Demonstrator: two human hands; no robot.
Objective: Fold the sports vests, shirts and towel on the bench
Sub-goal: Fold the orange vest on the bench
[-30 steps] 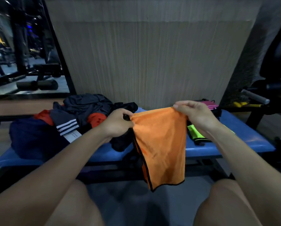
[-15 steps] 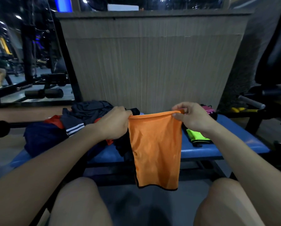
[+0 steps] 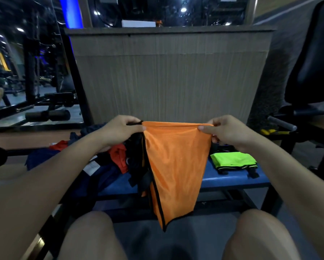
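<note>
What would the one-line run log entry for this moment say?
left hand: pinches orange vest top edge | right hand: pinches same edge | vest: hanging before bench | green vest: folded on bench

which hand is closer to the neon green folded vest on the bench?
Right. The right hand grips the orange vest just above the neon green vest; the left hand holds the far corner, over the unfolded pile.

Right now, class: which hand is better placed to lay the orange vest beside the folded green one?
Right hand: it grips the orange vest's corner just above the green vest; the left hand is above the unfolded pile.
</note>
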